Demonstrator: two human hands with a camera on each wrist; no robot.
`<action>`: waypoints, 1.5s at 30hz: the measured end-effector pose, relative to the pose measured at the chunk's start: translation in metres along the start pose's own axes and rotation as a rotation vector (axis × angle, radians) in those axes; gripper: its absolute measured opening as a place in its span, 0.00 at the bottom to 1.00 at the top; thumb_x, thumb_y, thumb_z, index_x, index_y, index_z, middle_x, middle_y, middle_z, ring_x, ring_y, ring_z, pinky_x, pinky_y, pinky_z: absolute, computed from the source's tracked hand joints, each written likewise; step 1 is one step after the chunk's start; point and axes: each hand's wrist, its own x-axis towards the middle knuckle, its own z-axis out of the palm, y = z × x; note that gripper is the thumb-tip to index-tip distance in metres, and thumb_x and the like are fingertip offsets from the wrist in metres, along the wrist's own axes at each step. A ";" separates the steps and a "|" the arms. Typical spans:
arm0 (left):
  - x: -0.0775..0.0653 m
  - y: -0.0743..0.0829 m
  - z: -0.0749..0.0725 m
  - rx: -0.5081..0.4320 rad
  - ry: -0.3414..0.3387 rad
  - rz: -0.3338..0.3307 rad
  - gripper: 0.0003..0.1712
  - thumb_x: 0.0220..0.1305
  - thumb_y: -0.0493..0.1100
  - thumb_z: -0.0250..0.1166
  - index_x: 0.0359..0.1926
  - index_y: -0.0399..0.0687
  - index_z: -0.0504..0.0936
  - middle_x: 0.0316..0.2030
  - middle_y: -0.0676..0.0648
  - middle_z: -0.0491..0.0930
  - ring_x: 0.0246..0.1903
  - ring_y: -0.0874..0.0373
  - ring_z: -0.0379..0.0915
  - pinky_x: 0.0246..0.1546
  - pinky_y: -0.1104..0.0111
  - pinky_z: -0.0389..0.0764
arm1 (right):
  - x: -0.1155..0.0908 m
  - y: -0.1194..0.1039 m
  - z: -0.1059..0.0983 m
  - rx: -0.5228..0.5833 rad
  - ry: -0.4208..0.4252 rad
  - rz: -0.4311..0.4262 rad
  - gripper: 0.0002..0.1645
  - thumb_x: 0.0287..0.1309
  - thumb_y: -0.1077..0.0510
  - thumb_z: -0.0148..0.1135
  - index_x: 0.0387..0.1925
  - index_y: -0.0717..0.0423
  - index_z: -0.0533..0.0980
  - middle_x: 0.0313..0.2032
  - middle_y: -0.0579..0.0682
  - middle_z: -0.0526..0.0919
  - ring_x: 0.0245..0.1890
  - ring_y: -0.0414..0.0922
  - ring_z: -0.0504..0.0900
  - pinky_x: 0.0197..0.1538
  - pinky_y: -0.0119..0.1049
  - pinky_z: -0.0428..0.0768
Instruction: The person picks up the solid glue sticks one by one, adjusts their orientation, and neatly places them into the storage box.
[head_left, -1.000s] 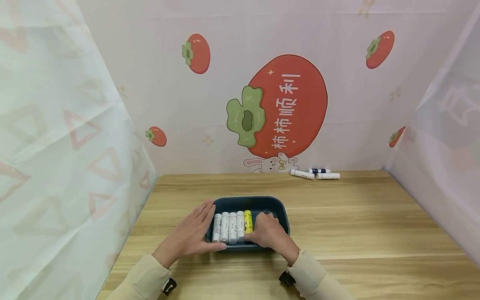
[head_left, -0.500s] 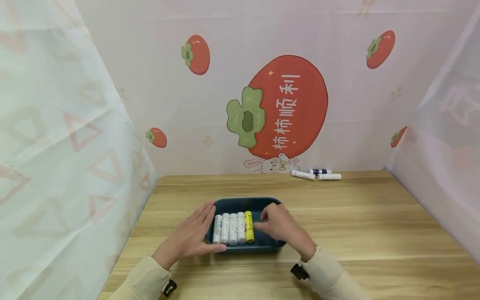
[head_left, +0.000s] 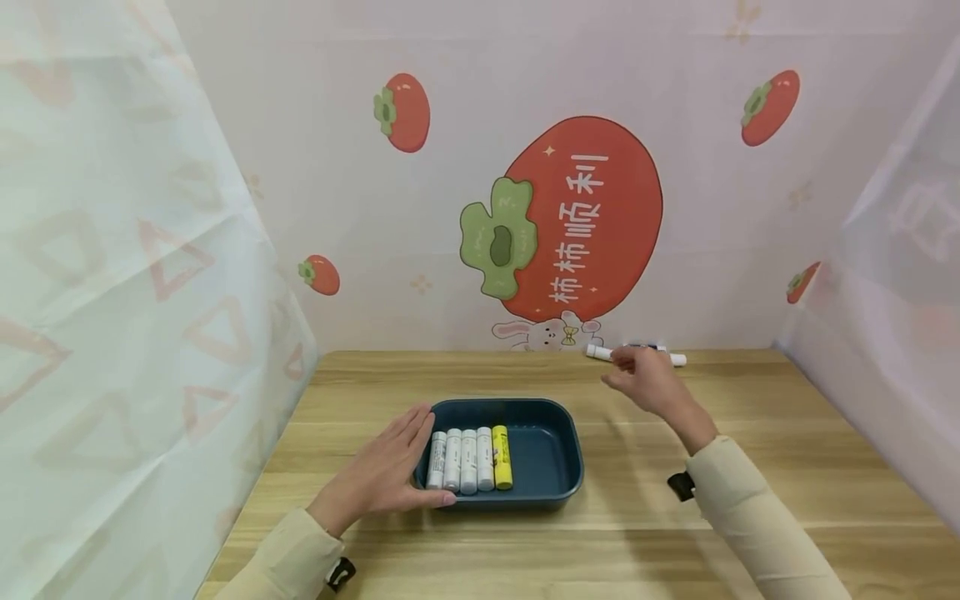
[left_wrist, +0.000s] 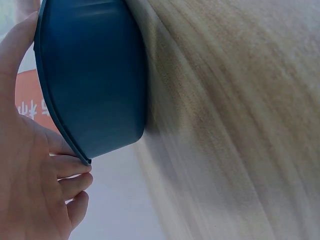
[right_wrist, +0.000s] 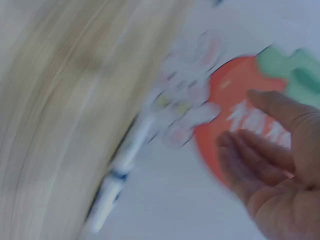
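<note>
A dark blue tray stands on the table, with several white capped tubes and one yellow tube lined up in its left half. My left hand rests on the tray's left end, fingers straight along the rim and thumb at the front left corner. The left wrist view has the fingertips against the tray's rim. Over the back of the table, my right hand holds nothing, its thumb and fingers apart. Just beyond it lie a white tube and other tubes, partly hidden by the hand.
The wooden table ends at a back wall sheet printed with persimmons and a rabbit. White sheets hang at the left and right sides.
My right hand has left the tray beside the yellow tube and moved right and back toward the tubes by the wall. My left hand has stayed on the tray.
</note>
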 end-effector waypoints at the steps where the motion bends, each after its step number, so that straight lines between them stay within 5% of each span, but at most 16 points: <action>1: 0.000 0.000 0.000 0.000 -0.004 -0.002 0.74 0.58 0.88 0.55 0.83 0.34 0.52 0.84 0.36 0.48 0.84 0.40 0.46 0.83 0.47 0.58 | 0.004 0.009 0.000 -0.010 0.009 -0.006 0.26 0.65 0.58 0.73 0.57 0.73 0.81 0.53 0.71 0.87 0.52 0.65 0.88 0.56 0.59 0.87; 8: 0.000 0.002 0.000 -0.001 -0.024 -0.014 0.75 0.56 0.89 0.55 0.83 0.35 0.53 0.84 0.36 0.49 0.84 0.41 0.46 0.83 0.48 0.58 | 0.024 0.065 0.007 -0.092 0.055 -0.042 0.25 0.62 0.59 0.76 0.55 0.72 0.82 0.50 0.71 0.88 0.50 0.67 0.88 0.55 0.63 0.85; 15: -0.001 0.005 0.002 -0.028 -0.049 -0.019 0.75 0.57 0.88 0.56 0.83 0.35 0.52 0.85 0.37 0.48 0.84 0.40 0.45 0.83 0.48 0.58 | 0.035 0.096 0.017 -0.128 0.005 -0.011 0.25 0.61 0.63 0.73 0.56 0.75 0.80 0.49 0.73 0.86 0.52 0.69 0.85 0.55 0.64 0.83; 26: -0.001 0.006 0.004 -0.046 -0.037 0.019 0.74 0.58 0.87 0.57 0.83 0.34 0.52 0.84 0.36 0.48 0.84 0.40 0.45 0.82 0.46 0.58 | 0.049 0.118 0.025 -0.199 -0.046 0.051 0.05 0.63 0.66 0.70 0.38 0.66 0.82 0.33 0.58 0.84 0.33 0.50 0.75 0.38 0.46 0.76; 31: -0.002 0.005 0.004 -0.048 -0.033 0.011 0.74 0.57 0.87 0.57 0.83 0.35 0.51 0.85 0.36 0.47 0.85 0.41 0.44 0.83 0.47 0.58 | 0.054 0.117 0.028 -0.189 -0.022 -0.013 0.05 0.61 0.69 0.68 0.30 0.64 0.79 0.26 0.53 0.77 0.29 0.49 0.71 0.34 0.41 0.71; 45: -0.001 0.003 -0.004 -0.027 -0.025 0.002 0.73 0.58 0.86 0.59 0.83 0.34 0.52 0.85 0.37 0.48 0.84 0.40 0.45 0.82 0.47 0.58 | 0.068 0.113 0.045 -0.186 0.004 0.039 0.07 0.63 0.66 0.70 0.32 0.66 0.80 0.29 0.58 0.83 0.30 0.53 0.78 0.35 0.51 0.79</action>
